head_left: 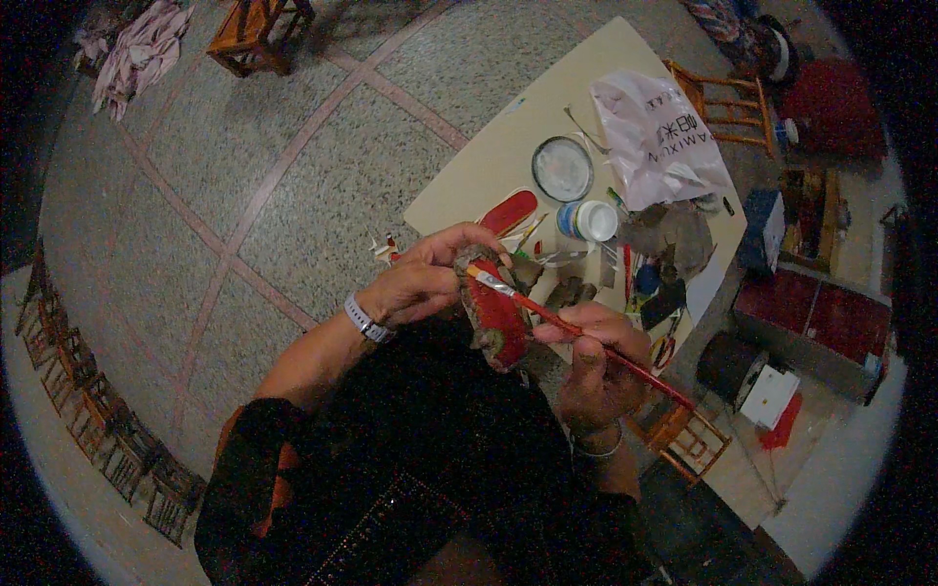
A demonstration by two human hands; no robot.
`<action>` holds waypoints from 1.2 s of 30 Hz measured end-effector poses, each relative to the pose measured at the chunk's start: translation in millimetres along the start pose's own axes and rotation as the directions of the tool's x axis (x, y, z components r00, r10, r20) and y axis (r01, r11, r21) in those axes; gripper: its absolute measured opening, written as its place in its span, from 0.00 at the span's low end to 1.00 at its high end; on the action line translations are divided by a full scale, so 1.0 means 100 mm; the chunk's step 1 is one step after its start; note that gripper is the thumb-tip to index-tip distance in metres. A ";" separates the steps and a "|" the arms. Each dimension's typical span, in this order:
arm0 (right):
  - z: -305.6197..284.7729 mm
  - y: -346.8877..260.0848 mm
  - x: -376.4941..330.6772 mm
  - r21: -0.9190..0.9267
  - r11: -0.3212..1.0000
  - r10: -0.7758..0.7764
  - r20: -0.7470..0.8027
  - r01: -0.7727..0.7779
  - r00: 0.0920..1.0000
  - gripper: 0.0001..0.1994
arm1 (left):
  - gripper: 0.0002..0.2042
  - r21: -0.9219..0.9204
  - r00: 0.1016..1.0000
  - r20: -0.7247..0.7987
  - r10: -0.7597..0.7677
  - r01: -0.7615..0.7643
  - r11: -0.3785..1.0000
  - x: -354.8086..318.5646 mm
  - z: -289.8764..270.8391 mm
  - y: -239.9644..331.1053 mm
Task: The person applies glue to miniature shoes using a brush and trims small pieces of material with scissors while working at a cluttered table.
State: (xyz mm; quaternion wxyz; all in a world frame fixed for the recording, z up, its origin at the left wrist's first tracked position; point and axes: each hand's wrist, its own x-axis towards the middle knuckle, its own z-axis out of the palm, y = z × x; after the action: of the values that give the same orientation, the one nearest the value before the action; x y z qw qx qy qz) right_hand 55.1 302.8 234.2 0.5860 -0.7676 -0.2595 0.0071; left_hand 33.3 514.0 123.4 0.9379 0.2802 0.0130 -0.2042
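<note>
My left hand (415,283) closes its fingers around a small lumpy figure (495,317) painted mostly red, holding it over my lap just before the desk (508,146). My right hand (596,366) pinches a red-handled paintbrush (576,330), whose tip touches the figure's top. On the desk sit a white paint jar (589,221), a round lid (562,168) and a plastic bag (657,137).
</note>
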 end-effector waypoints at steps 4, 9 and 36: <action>-0.02 -0.01 0.05 -0.086 0.994 -0.070 -0.011 0.069 0.997 0.08 | 0.26 0.021 0.997 -0.005 -0.080 0.080 0.997 -0.03 0.02 0.08; -0.12 -0.11 0.10 -0.036 0.999 -0.010 0.004 0.010 1.000 0.11 | 0.31 0.073 0.989 -0.088 -0.119 0.125 0.989 -0.03 0.07 0.15; -0.04 -0.21 0.14 -0.117 0.993 -0.019 -0.107 0.006 0.994 0.11 | 0.31 0.020 0.994 0.107 0.018 -0.020 1.000 0.01 0.03 0.01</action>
State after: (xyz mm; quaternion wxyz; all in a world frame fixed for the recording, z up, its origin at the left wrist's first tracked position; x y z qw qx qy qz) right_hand 60.5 308.6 258.3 0.5534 -0.7982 -0.2320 -0.0534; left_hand 34.1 512.6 126.1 0.9362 0.2787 -0.0418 -0.2102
